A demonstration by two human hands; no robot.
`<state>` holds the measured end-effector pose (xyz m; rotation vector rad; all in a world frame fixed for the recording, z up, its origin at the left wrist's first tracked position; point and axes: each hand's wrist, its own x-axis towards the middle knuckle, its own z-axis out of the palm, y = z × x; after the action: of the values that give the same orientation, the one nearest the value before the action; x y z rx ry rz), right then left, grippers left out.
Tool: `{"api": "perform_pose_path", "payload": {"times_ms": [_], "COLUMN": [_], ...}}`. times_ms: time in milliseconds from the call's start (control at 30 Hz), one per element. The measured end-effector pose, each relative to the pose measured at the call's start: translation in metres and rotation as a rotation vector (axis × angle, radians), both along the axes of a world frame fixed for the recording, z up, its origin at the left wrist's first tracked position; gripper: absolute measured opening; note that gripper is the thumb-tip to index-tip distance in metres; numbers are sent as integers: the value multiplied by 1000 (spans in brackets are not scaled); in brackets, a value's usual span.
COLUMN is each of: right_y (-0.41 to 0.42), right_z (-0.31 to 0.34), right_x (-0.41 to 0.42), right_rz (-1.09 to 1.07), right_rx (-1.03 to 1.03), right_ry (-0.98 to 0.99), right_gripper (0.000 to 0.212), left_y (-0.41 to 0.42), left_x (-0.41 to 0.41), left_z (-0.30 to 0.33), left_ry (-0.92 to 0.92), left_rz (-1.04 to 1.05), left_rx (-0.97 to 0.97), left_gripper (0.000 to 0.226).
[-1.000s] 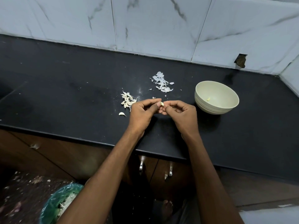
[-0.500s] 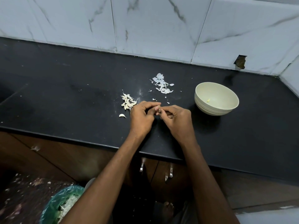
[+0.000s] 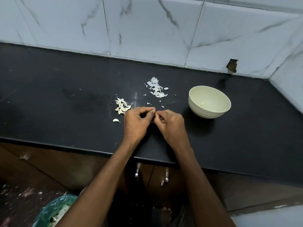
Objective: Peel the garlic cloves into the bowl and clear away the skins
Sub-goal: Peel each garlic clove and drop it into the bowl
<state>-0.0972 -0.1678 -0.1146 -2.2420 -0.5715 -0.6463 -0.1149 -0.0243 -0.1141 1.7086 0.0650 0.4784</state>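
Note:
My left hand (image 3: pixel 136 122) and my right hand (image 3: pixel 172 126) meet fingertip to fingertip low over the black counter (image 3: pixel 65 99), pinching one garlic clove (image 3: pixel 154 114) that is almost hidden between them. A small pile of unpeeled cloves (image 3: pixel 122 106) lies just left of my left hand, with a single clove (image 3: pixel 116 120) apart in front of it. Loose white skins (image 3: pixel 156 88) lie behind my hands. To the right stands a cream bowl (image 3: pixel 196 110) holding one peeled piece (image 3: pixel 202 104).
A marble-tiled wall (image 3: pixel 147 30) runs behind the counter and turns at the right corner. Brown cabinet doors with metal handles (image 3: pixel 137 172) are below the counter edge. A bin lined with a green bag (image 3: pixel 54 210) stands on the floor at lower left.
Both hands have dropped lower toward the counter and closed tighter around the clove, which showed white between the fingertips a second ago. Nothing else moved.

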Motion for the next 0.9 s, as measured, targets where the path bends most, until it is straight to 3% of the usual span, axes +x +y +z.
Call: {"api": "perform_pose_path", "payload": {"times_ms": [167,633,800,900], "right_y": [-2,-1,-4,-4], "right_z": [0,2,1,5], "right_x": [1,-1,2,0], "right_rz": [35,0,49,102], "right_rx": [44,7,144,424], "right_ry": [12,-51,34,233], "right_gripper": [18,13,11,4], "left_y": [2,0,0,0], "left_x": [0,-3,-2,-3], "left_z": [0,3,9,11], "left_ry": [28,52,56,50], "left_rz": [-21,-28,-117,-181], "left_rx": [-41,-137,-362,-470], "left_gripper": [20,11,12,16]}}
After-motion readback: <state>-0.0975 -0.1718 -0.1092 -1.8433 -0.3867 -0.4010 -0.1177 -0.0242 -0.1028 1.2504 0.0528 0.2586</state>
